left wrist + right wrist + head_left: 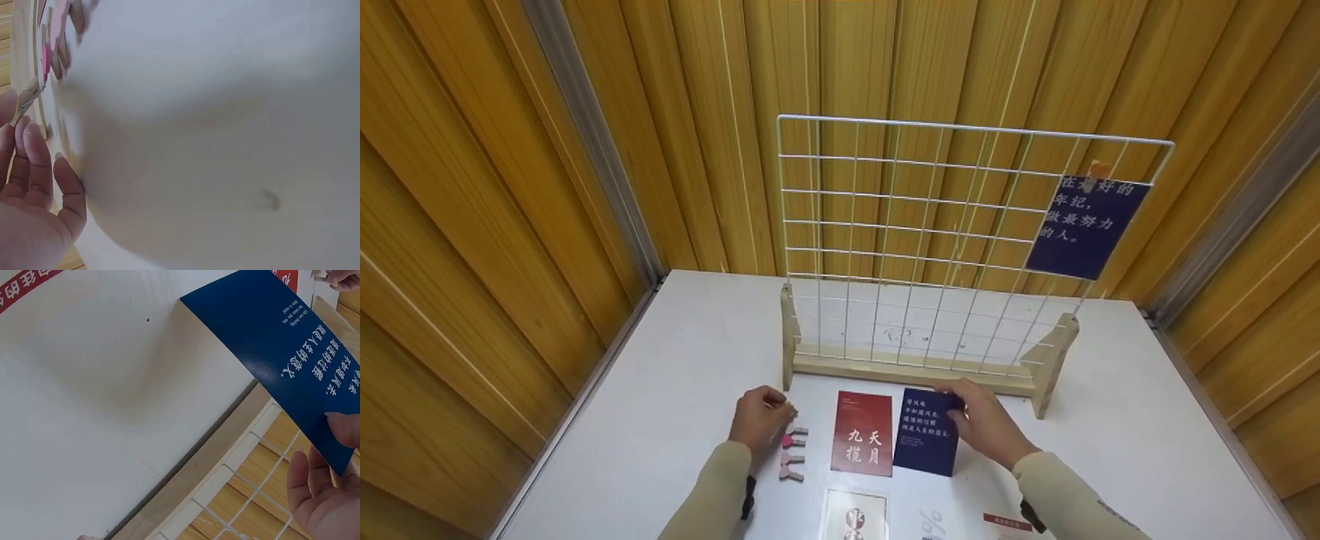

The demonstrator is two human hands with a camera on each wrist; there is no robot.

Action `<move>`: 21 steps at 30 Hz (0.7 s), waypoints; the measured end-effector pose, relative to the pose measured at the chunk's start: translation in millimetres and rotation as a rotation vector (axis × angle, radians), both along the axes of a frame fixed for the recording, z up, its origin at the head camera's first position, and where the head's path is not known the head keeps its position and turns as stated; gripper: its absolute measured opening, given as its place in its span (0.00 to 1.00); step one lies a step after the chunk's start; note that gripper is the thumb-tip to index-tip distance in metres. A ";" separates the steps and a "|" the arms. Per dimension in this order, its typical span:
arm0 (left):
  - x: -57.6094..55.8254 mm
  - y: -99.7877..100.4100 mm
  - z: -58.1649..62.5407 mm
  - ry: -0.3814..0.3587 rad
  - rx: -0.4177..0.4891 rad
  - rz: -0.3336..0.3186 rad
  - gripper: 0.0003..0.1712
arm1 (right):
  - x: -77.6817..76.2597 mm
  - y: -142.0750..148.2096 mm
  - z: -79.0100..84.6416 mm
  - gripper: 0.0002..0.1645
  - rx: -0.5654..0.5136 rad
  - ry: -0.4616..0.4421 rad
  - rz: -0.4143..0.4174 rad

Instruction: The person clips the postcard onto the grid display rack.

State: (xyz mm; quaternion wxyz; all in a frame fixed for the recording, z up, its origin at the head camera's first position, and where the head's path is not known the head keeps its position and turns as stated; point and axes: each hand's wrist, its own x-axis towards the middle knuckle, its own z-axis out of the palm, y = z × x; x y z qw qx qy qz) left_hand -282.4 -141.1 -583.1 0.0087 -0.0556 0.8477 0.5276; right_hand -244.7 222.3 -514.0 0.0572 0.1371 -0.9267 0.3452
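The left hand (760,415) is grasping: the left wrist view shows a small wooden clip (27,97) pinched between the thumb, partly cut off by the picture edge, and the fingertips, with the little finger bent and set apart from the others. The hand is at the top end of a column of clips (793,457) with pink tops, which lie on the white table (660,375). The right hand (990,421) is likewise grasping: it pinches a dark blue card (924,439) with white lettering near its upper right corner as the head view shows it. The thumb lies on the printed face and fingers reach behind, the gap between them being no more than the card takes up; the foremost finger stands clear of the card edge. This card is just right of a red card (861,435) and in front of the wooden base (915,371) of a white wire grid (975,129). Whether its lower edge touches the table cannot be determined. A second blue card (1084,244) hangs at the grid's upper right, fixed by an orange-topped clip (1097,172). Nearer the wearer lie a pale card (855,517) and a red-banded card (1007,521), both cut by the frame.
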 end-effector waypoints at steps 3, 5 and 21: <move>-1.6 -0.5 -2.0 0.040 -0.017 -0.020 0.06 | -2.1 2.4 -3.1 0.24 -0.142 -0.069 -0.045; -3.3 -0.8 -3.5 0.063 -0.033 -0.031 0.06 | -3.3 4.0 -4.9 0.21 -0.214 -0.100 -0.077; -2.0 -3.6 -2.6 0.045 -0.041 -0.007 0.06 | -1.4 4.9 -0.6 0.19 -0.096 -0.173 -0.022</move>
